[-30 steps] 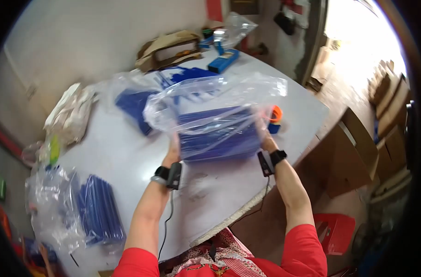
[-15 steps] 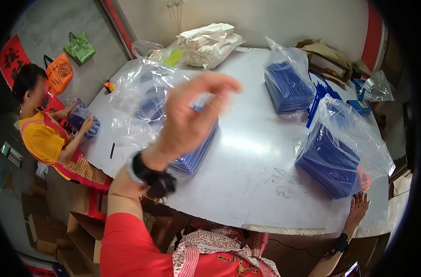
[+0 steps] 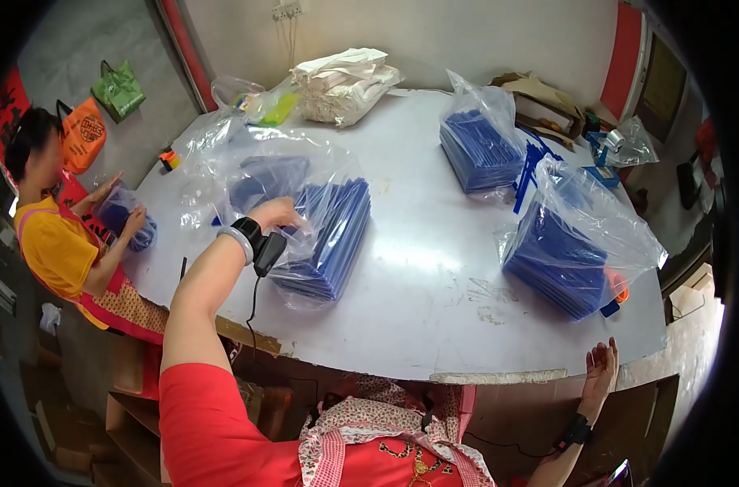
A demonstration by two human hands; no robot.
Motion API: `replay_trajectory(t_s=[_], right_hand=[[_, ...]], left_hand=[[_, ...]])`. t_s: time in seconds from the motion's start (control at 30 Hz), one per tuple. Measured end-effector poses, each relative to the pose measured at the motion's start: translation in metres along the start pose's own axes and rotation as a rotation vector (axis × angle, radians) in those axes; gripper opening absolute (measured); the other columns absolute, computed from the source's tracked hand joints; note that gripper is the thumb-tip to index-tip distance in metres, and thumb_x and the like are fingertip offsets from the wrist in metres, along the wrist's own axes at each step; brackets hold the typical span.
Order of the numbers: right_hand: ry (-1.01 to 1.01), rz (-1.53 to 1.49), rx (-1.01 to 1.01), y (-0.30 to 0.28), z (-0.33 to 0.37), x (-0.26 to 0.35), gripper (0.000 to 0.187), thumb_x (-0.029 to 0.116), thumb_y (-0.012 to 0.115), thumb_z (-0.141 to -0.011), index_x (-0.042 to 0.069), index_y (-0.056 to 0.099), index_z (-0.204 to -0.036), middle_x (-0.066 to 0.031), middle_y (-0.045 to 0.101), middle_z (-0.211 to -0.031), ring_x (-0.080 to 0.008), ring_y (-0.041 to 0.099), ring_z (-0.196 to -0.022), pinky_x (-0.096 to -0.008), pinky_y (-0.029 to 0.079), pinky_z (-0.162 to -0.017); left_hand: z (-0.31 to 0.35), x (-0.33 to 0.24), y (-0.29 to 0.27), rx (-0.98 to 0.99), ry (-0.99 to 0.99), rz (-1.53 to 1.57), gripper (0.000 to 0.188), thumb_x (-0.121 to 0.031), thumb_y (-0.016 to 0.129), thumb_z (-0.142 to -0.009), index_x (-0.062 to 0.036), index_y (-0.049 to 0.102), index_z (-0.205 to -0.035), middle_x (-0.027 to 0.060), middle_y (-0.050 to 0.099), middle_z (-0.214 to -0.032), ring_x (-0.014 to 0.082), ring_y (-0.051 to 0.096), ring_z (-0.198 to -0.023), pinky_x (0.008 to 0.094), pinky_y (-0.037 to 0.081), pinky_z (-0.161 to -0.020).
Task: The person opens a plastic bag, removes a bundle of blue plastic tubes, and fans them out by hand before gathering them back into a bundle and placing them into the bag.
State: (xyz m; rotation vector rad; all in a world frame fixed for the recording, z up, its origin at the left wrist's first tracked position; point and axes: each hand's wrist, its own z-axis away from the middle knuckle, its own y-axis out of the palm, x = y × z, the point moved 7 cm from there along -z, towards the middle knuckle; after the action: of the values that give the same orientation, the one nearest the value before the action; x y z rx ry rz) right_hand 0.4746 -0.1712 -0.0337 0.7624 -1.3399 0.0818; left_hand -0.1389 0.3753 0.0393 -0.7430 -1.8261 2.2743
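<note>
Where a co-worker (image 3: 65,243) is facing the table: two hands are holding a small blue bundle (image 3: 116,213).
Left hand (image 3: 274,214): we are reaching it onto the left bag's loose film, fingers curling; the tips are hiding, so we cannot tell whether they are pinching.
Left bag (image 3: 333,231): it is lying left of centre, holding stacked blue strips; we are judging it fairly heavy, its film soft and slippery, its strips stiffer and apt to slide, so we are favouring a hold low on both sides.
Table (image 3: 418,325): its white top is running rightward, giving us sideways room; its near edge is curving near the left bag.
Right bag (image 3: 552,260): it is sitting beside an orange roll (image 3: 618,286), narrowing room there.
Right hand (image 3: 601,372): we are spreading it open, gripping nothing, off the near edge.
</note>
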Motion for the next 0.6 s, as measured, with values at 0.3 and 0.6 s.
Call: replay_trajectory(t_s=[0.3, 0.6], right_hand=[[0.071, -0.008, 0.052, 0.013, 0.014, -0.019, 0.036, 0.015, 0.057, -0.092, 0.007, 0.05, -0.127, -0.0028, 0.064, -0.092, -0.011, 0.061, -0.081, -0.0266, 0.053, -0.074], [0.063, 0.03, 0.053, 0.03, 0.044, -0.019, 0.03, 0.012, 0.056, -0.092, 0.004, 0.052, -0.121, -0.0052, 0.064, -0.087, -0.012, 0.062, -0.075, -0.0267, 0.053, -0.072]], left_hand=[[-0.028, 0.12, 0.062, -0.14, -0.241, 0.486, 0.061, -0.029, 0.074, -0.066, 0.0017, 0.052, -0.114, 0.0212, 0.061, -0.104, 0.0336, 0.059, -0.097, 0.0387, 0.048, -0.081], [0.044, -0.021, -0.011, -0.42, -0.288, 0.135, 0.062, -0.018, 0.073, -0.061, 0.0011, 0.05, -0.116, 0.0219, 0.064, -0.102, 0.0352, 0.063, -0.095, 0.0393, 0.049, -0.079]])
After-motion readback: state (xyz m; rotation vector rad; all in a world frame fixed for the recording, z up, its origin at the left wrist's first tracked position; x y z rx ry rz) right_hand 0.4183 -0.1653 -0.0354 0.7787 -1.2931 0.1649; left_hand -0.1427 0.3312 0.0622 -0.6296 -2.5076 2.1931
